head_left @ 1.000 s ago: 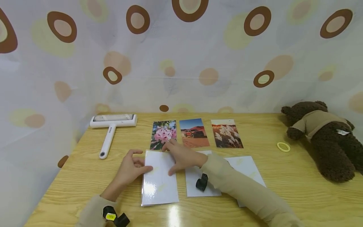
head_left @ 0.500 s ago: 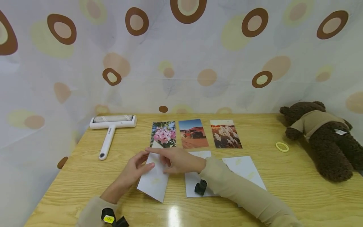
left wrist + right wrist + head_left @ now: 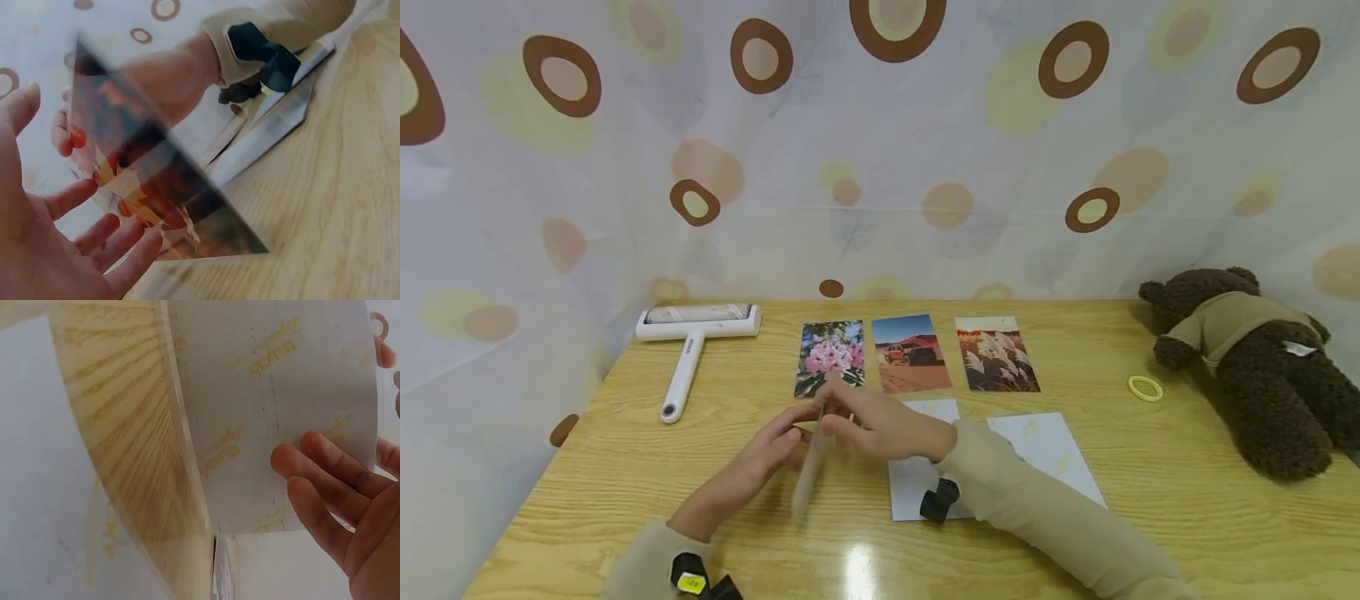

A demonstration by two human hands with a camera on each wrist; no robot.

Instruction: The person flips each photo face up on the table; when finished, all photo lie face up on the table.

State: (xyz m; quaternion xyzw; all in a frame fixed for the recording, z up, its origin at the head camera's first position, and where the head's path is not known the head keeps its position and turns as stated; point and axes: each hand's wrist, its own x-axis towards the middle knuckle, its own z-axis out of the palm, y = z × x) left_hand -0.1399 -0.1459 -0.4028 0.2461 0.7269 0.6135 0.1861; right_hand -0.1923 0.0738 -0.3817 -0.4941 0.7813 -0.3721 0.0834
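A photo card (image 3: 808, 483) stands nearly edge-on between both hands. Its picture side shows orange autumn leaves (image 3: 153, 169) in the left wrist view, and its white back (image 3: 244, 406) with yellow lettering faces the right wrist camera. My right hand (image 3: 891, 425) pinches it near the far edge, other fingertips against the back. With its thumb spread away, my left hand (image 3: 748, 471) has its fingertips at the picture side. Just beyond lies a pink flower photo (image 3: 835, 354). Two white-backed cards (image 3: 906, 483) (image 3: 1045, 450) lie face down to the right, partly under the right arm.
Along the back are a red car photo (image 3: 913, 354) and a pampas grass photo (image 3: 998, 358). A white lint roller (image 3: 683, 375) lies at left. To the right are a yellow ring (image 3: 1145, 388) and a brown teddy bear (image 3: 1262, 367). A patterned curtain (image 3: 880, 233) hangs behind.
The left card lay flat with its white back up; it has been lifted and turned onto its edge. The right hand went from its far edge to gripping it, and the left fingers moved right.
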